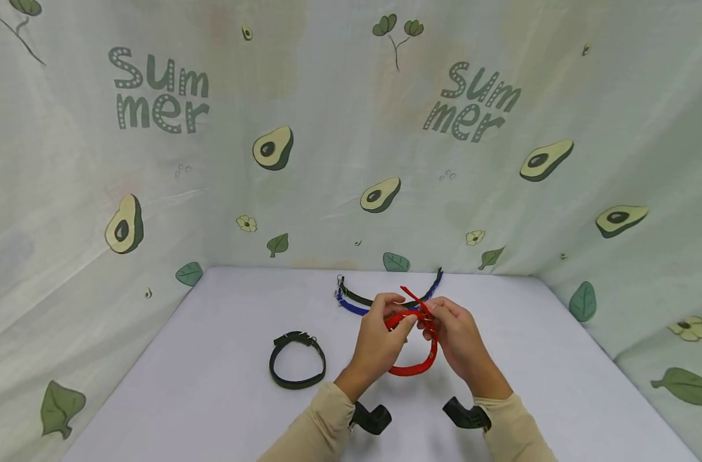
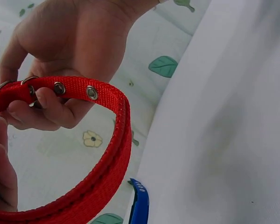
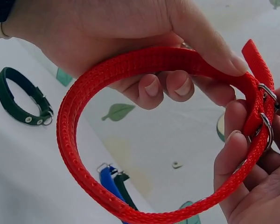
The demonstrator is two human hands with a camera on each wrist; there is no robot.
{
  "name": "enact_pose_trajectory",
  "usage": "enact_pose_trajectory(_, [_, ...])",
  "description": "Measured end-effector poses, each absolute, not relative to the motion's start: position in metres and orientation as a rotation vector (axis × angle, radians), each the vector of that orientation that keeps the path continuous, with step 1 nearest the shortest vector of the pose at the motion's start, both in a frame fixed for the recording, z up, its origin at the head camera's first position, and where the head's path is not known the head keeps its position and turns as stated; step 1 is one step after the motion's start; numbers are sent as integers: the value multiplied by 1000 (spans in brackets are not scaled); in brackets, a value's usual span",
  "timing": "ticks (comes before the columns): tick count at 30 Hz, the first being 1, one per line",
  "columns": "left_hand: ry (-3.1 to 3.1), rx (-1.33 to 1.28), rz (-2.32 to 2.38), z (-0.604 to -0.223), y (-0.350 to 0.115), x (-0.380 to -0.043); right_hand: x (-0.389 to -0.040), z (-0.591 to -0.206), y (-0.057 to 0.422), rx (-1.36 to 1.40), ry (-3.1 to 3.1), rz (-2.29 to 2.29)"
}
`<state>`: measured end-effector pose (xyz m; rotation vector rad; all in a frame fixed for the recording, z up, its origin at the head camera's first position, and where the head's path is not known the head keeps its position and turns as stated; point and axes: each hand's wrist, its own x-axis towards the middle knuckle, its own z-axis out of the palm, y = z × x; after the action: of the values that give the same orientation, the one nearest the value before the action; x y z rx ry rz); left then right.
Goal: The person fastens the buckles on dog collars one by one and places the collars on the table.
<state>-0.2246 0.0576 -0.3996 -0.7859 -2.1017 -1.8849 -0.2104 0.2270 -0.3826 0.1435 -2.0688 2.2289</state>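
Shows looped red woven-webbing collar below and right of centre in head view, pinched by both left hand and right hand. Bears round metal eyelets. Also shows ring-shaped dark-green collar on white tabletop, lower left of centre.

Pale draped cloth wall, printed avocados, grey "summer" lettering, white tabletop

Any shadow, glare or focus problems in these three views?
Head: soft light, faint shadows on the white table; left wrist: broad, soft-edged shadows across the white table; right wrist: the weave on the red collar is crisp, with small glints on its metal buckle.
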Motion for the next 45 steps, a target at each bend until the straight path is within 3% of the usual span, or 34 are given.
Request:
enact_pose_trajectory(13, [-2126,-686,-2092,-396,55,-230,-208,-382,231,326,-1948,2300])
enact_pose_trajectory(20, [-2297,-566,-2080,-394,51,-234,-210,-381,236,388,-2041,2107])
enact_pose_trajectory(25, [-2321,-619,-1963,-394,50,-232,-211,-378,241,323,-2166,1949])
enact_pose_trajectory(36, [-2330,-718,-1549,-395,49,-232,-208,-379,243,596,-2217,1738])
enact_pose_trajectory(45, [-2250,-776,-1553,-392,44,-233,-208,-379,243,526,-2176,1736])
